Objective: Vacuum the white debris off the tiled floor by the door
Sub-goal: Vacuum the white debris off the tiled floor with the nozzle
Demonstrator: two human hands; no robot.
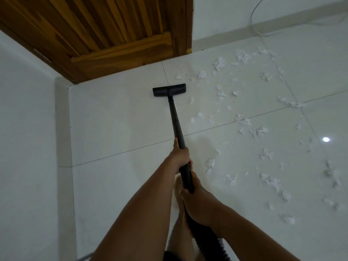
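While the left hand and right hand grip the black vacuum wand, its flat black head should glide slowly toward the frame's right, across the scattered white scraps.

The black floor head of the vacuum lies flat on the white tiled floor, near the bottom of the brown wooden door. Its black wand slants back from it, and the left hand grips it above the right hand. A ribbed black hose continues from its lower end. The white debris, small torn and crumpled scraps, is scattered over the tiles right of the head, with the nearest bits just beside it.
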